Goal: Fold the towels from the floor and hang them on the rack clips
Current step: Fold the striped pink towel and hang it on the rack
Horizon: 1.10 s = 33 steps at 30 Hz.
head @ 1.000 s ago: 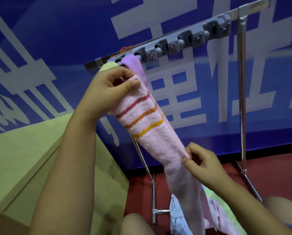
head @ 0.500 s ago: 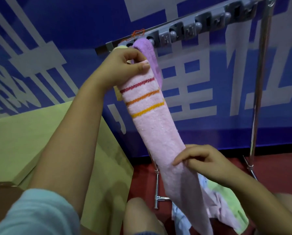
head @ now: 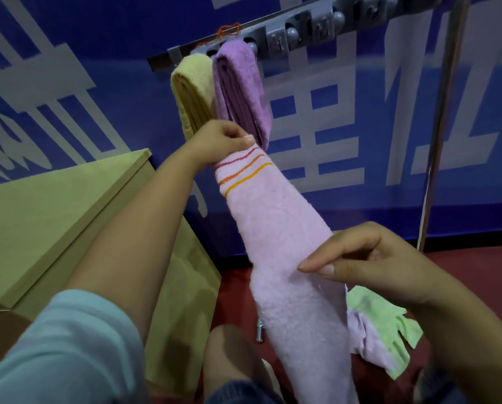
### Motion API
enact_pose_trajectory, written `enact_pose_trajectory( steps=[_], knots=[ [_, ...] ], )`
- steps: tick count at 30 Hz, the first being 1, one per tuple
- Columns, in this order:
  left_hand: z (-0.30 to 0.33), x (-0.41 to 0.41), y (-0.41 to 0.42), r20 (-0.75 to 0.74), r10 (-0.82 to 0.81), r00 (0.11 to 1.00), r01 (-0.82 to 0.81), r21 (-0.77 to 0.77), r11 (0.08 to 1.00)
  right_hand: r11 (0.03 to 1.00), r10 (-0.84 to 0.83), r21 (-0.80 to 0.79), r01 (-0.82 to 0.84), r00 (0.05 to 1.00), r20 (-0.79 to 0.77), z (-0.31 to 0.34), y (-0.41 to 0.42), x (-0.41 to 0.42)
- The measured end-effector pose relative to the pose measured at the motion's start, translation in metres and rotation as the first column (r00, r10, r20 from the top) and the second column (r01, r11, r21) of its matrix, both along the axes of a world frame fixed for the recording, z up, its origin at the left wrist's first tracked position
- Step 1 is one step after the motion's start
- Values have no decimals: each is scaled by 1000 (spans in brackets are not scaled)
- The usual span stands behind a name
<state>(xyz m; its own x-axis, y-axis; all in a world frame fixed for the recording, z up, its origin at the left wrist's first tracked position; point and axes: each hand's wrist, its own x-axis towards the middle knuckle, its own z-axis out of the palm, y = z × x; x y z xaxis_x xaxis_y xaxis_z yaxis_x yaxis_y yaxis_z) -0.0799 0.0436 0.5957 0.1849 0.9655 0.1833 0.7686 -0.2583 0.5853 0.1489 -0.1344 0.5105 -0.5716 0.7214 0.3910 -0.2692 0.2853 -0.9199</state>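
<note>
We note the left hand gripping the pink towel at its striped top. The right hand pinches its middle. Yellow towel and purple towel hang clipped on the rack.

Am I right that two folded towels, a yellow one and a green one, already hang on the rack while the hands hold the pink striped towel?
Not quite. In the head view the hanging towels are yellow and purple, not green. Both hands, left and right, do hold the pink striped towel.

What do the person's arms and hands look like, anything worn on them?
The left arm has a short light blue sleeve at the upper arm; the forearm is bare. The right arm shows no sleeve. Left hand and right hand are bare: no gloves, rings or watch visible.
</note>
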Motion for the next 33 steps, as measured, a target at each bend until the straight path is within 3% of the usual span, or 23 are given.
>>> enact_pose_trajectory(
  steps=[4,8,11,15,18,20,22,26,30,33],
  knots=[
    [-34,-8,0,102,12,995,9,-207,978,999,28,17,-28,999,-42,2,-1,6],
    [-76,-4,-7,185,82,979,8,-441,898,990,80,-95,-103,971,-225,-2,1,8],
    [-100,2,-16,321,195,927,33,-586,810,977,-1,-206,-63,956,-294,-8,8,12],
    [-122,-4,-22,357,370,858,7,-728,686,916,-147,-401,-10,923,-357,-19,22,23],
    [-136,7,-28,258,392,883,-52,-776,629,888,-186,-459,-19,899,-397,-23,28,23],
    [-145,13,-33,194,423,885,-125,-776,618,881,-193,-472,-24,893,-406,-25,31,20],
    [-151,15,-33,320,463,827,-51,-776,628,872,-210,-489,-13,893,-398,-25,34,19],
    [-141,18,-35,503,490,712,-127,-595,794,842,-294,-536,65,888,-353,-22,37,21],
    [-104,33,-75,704,233,671,44,-351,935,791,-390,-593,149,869,-303,-15,36,22],
    [-82,43,-113,680,29,733,170,-224,960,777,-422,-601,186,863,-278,-12,35,21]
  ],
)
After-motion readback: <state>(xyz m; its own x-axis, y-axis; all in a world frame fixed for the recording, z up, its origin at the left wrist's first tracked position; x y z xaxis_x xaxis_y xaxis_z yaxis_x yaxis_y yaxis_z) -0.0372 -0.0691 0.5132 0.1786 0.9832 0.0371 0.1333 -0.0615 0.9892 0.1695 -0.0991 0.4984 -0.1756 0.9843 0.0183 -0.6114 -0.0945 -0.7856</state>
